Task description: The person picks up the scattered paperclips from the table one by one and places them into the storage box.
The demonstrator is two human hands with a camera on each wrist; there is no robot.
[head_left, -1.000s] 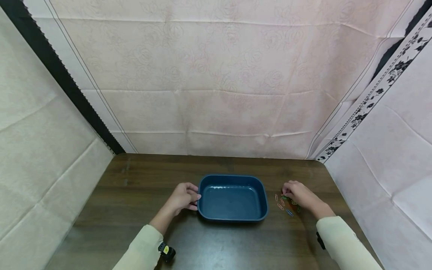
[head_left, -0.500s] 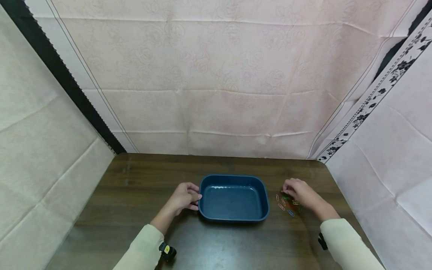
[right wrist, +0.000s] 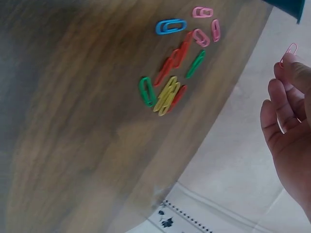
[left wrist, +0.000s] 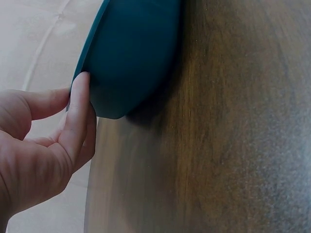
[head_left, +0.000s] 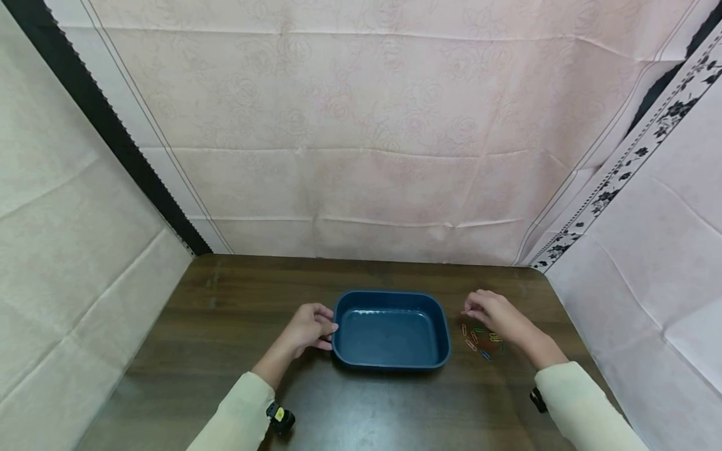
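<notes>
A dark blue rectangular tray (head_left: 390, 338) sits mid-table with nothing inside it. My left hand (head_left: 307, 329) pinches its left rim between thumb and fingers; the left wrist view shows the hand (left wrist: 53, 131) at the tray's outer wall (left wrist: 133, 53). Right of the tray, my right hand (head_left: 493, 313) is raised over the table. Between its thumb and index finger it holds a pink paper clip (right wrist: 292, 47), clearest in the right wrist view. Below that hand lie several loose paper clips, among them a blue one (right wrist: 171, 26), a green one (right wrist: 146, 91) and yellow ones (right wrist: 166, 96).
The brown wooden table (head_left: 237, 300) carries the tray and clips. Pale patterned cloth (head_left: 361, 138) hangs behind it, with more cloth (head_left: 648, 263) along the right and left sides. Small black cameras are strapped at both wrists (head_left: 280, 418).
My right hand has lifted from the loose clips with a pink paper clip and moved slightly left toward the tray. The left hand stays at the tray's rim.
</notes>
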